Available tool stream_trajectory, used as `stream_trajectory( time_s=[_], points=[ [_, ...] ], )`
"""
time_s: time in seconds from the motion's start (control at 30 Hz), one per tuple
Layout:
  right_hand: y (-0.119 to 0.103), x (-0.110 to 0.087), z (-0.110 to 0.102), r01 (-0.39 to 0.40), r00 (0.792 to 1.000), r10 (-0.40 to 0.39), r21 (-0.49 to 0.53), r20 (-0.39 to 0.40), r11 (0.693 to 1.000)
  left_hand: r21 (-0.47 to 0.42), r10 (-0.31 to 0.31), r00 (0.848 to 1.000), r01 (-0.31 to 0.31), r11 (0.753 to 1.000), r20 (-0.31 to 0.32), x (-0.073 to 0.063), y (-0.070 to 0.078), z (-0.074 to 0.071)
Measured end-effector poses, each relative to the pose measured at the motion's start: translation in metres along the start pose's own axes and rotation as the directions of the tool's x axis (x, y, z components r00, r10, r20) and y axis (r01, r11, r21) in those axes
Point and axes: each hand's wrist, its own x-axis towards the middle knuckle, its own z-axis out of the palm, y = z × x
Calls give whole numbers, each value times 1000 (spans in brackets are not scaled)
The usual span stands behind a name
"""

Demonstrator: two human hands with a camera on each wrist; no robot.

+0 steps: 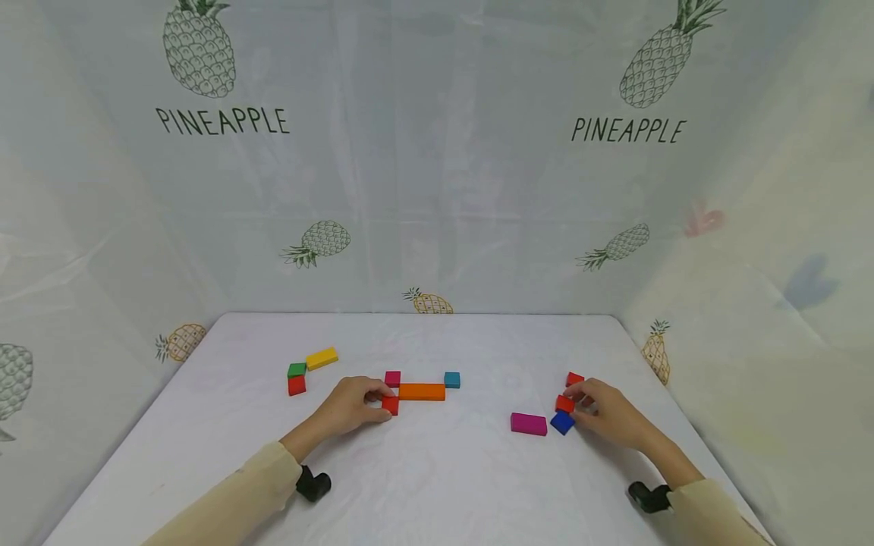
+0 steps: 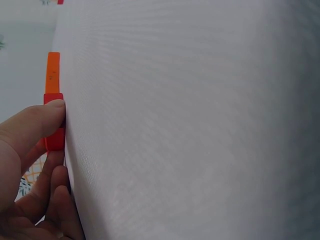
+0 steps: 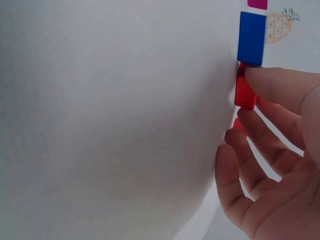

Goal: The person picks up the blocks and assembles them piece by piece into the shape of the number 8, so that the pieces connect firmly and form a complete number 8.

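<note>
My left hand (image 1: 351,408) pinches a small red block (image 2: 55,137) between thumb and fingers. That block lies at the left end of a long orange block (image 1: 422,392). A crimson block (image 1: 392,378) sits just behind it, and a teal block (image 1: 452,380) stands by the orange block's far right corner. On the right, my right hand (image 1: 608,413) grips another red block (image 3: 245,92), thumb on one side and fingers on the other. Right beside that one is a blue block (image 3: 251,39). A further red block (image 1: 575,378) lies behind, partly covered by the fingers in the right wrist view.
A magenta block (image 1: 529,424) lies left of the blue one. At the table's left are a yellow block (image 1: 322,359), a green block (image 1: 297,370) and a red block (image 1: 297,385) close together. The white table (image 1: 437,485) meets a pineapple-printed curtain (image 1: 437,189) at the back.
</note>
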Motion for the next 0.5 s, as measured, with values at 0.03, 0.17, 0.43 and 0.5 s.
stream_trajectory(
  time_s=[0.03,0.17,0.43,0.5],
  points=[
    [0,0,0,-1,1000,1,-2,0,1000,-1,-2,1000,2,1000,1,0,0,0],
    [0,2,1,-6,1000,6,-9,1,1000,-2,-5,1000,5,1000,0,-1,0,-1],
    [-3,3,1,-34,999,34,-21,13,999,9,37,999,-36,999,-10,-2,-1,-1],
    [-3,3,1,-42,999,42,-18,13,999,7,36,999,-36,999,-8,-1,-1,-1]
  ],
)
